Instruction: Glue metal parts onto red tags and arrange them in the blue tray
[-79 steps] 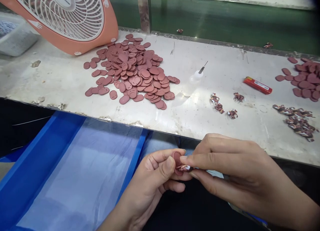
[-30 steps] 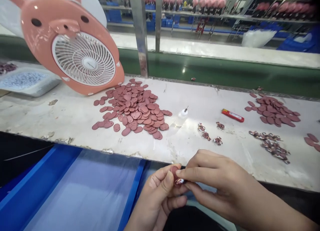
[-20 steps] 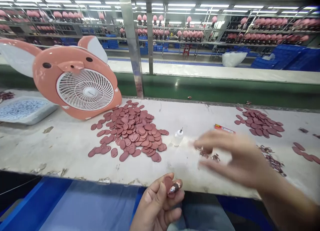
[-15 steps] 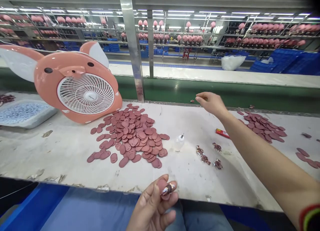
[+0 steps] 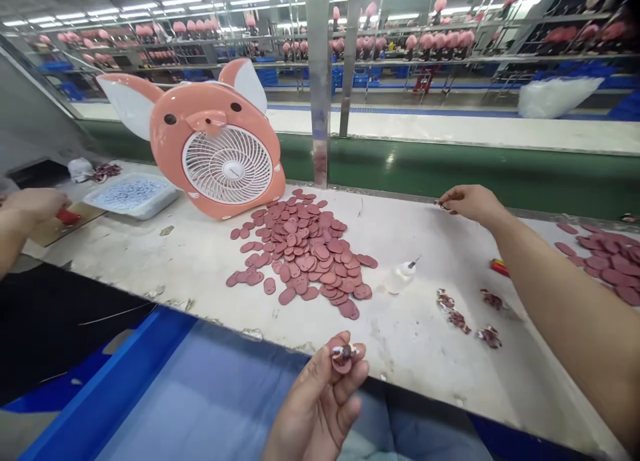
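At the table's front edge my left hand (image 5: 325,388) is closed, pinching a small oval pink piece with a dark and white shiny bit (image 5: 345,354) at its middle. My right hand (image 5: 473,204) reaches to the back edge beside the green belt, its fingertips closed on a small dark reddish piece (image 5: 439,204). Between the hands, a white squeeze bottle with a thin metal tip (image 5: 401,276) leans on the table. Several small crumpled-looking brown and white pieces (image 5: 457,321) lie to its right. A heap of flat oval pink pieces (image 5: 305,248) covers the table left of the bottle.
A pig-shaped fan (image 5: 220,148) stands behind the heap. Farther left are a white tray of small bluish bits (image 5: 133,194) and another person's hand (image 5: 35,204) near a red object. A second oval pile (image 5: 610,254) lies right, behind my forearm. A metal post (image 5: 320,81) rises at the back.
My view has swung left, bringing the other person's hand into sight. My right fingertips have closed on the small piece at the belt's edge. My left hand keeps its pinch, with the piece turned slightly.
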Available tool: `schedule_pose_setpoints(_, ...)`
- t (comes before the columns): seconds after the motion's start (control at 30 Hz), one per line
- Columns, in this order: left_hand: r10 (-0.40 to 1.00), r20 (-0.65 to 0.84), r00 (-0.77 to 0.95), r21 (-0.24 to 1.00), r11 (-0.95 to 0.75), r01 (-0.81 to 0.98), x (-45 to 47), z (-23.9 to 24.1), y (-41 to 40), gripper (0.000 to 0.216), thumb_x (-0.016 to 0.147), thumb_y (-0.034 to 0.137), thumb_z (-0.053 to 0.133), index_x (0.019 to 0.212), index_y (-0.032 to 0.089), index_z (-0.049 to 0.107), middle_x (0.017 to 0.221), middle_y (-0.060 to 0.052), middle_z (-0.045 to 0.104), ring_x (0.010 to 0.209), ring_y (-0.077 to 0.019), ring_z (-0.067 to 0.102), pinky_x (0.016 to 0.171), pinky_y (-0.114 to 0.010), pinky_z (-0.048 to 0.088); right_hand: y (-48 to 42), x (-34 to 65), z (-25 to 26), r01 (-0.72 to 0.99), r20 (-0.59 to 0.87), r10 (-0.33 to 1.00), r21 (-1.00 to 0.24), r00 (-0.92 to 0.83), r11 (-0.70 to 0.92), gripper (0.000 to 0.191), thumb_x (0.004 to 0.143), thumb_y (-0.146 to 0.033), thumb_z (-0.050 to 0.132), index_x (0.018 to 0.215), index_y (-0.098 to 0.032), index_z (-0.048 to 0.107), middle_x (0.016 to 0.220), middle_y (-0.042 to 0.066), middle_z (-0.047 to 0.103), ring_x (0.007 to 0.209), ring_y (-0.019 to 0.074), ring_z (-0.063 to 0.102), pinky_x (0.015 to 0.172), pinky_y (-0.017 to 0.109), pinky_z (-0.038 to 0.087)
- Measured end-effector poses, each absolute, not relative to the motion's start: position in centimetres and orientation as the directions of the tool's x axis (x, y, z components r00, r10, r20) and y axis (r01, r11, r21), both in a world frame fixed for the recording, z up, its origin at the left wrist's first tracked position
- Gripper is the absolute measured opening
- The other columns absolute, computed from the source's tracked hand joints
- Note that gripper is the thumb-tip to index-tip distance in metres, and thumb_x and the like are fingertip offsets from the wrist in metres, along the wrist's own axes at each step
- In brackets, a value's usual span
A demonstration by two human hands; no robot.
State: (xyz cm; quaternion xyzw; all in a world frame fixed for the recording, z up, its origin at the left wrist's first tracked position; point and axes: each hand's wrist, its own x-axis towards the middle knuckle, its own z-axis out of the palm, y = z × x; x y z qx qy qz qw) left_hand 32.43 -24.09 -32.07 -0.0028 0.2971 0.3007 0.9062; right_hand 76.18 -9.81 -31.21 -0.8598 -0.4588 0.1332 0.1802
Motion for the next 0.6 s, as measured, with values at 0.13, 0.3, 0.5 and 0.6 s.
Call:
schedule_pose_setpoints(0.13,0.522,-0.591,0.615,0.124,0.813,-0.57,31.7,-32.9,-24.7,0.017,0.083,0.024,0.075,0.1,0.02,0.077,0.098,-0.004,0.081,0.089,-0.0177,0.077,0.06,-0.021,0.063,-16.5,72.5,-28.0,0.778,0.075,0.857,-0.466,0.51,-0.422,0.036,0.095,-0.044,0.06,0.098,-0.01,0.071,0.079,0.001,0.067,0.065,0.0117,0.064,0.065,0.028,0.052)
schedule_pose_setpoints(0.3,0.518,-0.646,0.56,0.172,0.814,-0.555,31.0,-33.0,-25.7,0.027,0.073,0.024,0.085,0.099,0.018,0.077,0.089,-0.003,0.079,0.08,-0.0153,0.076,0.054,-0.019,0.061,-26.2,60.1,-25.8,0.829,0.389,0.887,-0.559,0.248,0.014,0.025,0.093,-0.044,0.063,0.088,-0.021,0.073,0.081,0.0,0.071,0.068,0.0093,0.063,0.062,0.022,0.049)
schedule_pose_setpoints(0.5,0.564,-0.594,0.573,0.313,0.819,-0.481,29.8,-32.6,-27.1,0.029,0.076,0.029,0.083,0.101,0.016,0.077,0.085,-0.003,0.073,0.077,-0.0121,0.07,0.053,-0.016,0.059,-30.0,50.2,-27.9,0.501,0.274,0.923,-0.778,-0.271,0.378,0.027,0.098,-0.022,0.062,0.125,-0.028,0.06,0.103,0.001,0.064,0.089,0.0084,0.062,0.079,0.018,0.053)
schedule_pose_setpoints(0.6,0.586,-0.544,0.6,0.361,0.809,-0.463,29.4,-32.5,-27.7,0.024,0.08,0.031,0.079,0.098,0.016,0.077,0.084,-0.003,0.07,0.076,-0.0103,0.067,0.055,-0.015,0.059,-30.0,49.7,-28.3,0.444,0.244,0.917,-0.816,-0.315,0.37,0.032,0.099,-0.022,0.06,0.13,-0.028,0.057,0.105,0.001,0.062,0.093,0.0083,0.06,0.083,0.018,0.051)
